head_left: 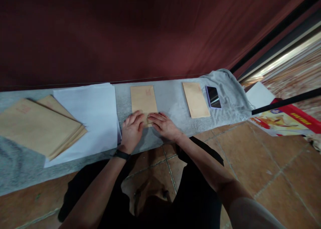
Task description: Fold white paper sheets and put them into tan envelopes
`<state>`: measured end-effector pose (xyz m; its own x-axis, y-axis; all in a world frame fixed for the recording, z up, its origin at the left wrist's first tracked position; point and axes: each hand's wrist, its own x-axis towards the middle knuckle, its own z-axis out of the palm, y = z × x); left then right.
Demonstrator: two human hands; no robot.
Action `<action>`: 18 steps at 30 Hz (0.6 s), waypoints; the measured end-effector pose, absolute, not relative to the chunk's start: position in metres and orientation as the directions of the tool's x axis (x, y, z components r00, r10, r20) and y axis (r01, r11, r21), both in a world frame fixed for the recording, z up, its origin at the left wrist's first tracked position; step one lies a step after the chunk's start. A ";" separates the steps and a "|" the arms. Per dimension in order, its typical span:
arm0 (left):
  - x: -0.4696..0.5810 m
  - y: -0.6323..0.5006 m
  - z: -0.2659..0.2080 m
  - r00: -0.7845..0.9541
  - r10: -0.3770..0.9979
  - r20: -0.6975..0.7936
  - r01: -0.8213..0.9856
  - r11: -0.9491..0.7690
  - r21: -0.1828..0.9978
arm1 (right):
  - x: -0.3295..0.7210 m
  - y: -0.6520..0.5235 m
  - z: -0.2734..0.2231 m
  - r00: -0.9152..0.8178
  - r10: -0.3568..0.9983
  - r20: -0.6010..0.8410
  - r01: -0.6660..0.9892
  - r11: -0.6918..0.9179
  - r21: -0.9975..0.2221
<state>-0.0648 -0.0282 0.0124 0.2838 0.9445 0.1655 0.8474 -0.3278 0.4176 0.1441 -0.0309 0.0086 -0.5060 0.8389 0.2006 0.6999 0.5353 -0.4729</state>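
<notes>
Resting on a brown envelope (pixel 142 100) mid-frame, left hand (pixel 132 127) and right hand (pixel 163 126) unclenched, its contents hidden from me, stacked envelopes (pixel 37 127) at frame left.

Brown paper envelope (pixel 142 100), rectangular and plain-surfaced, lying flat on a grey cloth (pixel 168 96). Its long sides run away from the wearer, leaning slightly to the left at the far end. Small red marks, too blurred to read, stand near the far right corner. The far portion is fully exposed; the near end is partly covered by fingers of the left hand (pixel 133 124) and right hand (pixel 164 125). The envelope lies between white sheets (pixel 87 113) on the left and another brown envelope (pixel 196 100) on the right.
</notes>
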 end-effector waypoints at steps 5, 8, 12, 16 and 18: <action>-0.048 -0.034 0.011 0.216 0.968 0.126 0.917 -0.245 0.313 | 0.122 -0.059 0.008 -0.528 0.821 0.219 0.727 0.570 -0.383; -0.046 -0.035 0.011 0.222 0.967 0.128 0.916 -0.252 0.313 | 0.112 -0.074 0.009 -0.548 0.817 0.181 0.732 0.572 -0.369; -0.049 -0.034 0.012 0.219 0.960 0.172 0.898 -0.267 0.348 | 0.114 -0.079 0.009 -0.503 0.850 0.158 0.779 0.524 -0.344; -0.046 -0.029 0.016 0.265 0.946 0.187 0.895 -0.313 0.317 | 0.117 -0.078 0.004 -0.501 0.848 0.173 0.776 0.529 -0.344; -0.038 -0.020 0.017 0.364 0.917 0.163 0.864 -0.398 0.309 | 0.117 -0.079 0.002 -0.492 0.851 0.183 0.773 0.524 -0.357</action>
<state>-0.0380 -0.0201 0.0171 0.3642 0.9170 0.1629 0.8638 -0.3979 0.3089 0.1167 -0.0788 0.0019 -0.4920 0.8512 0.1826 0.7735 0.5237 -0.3570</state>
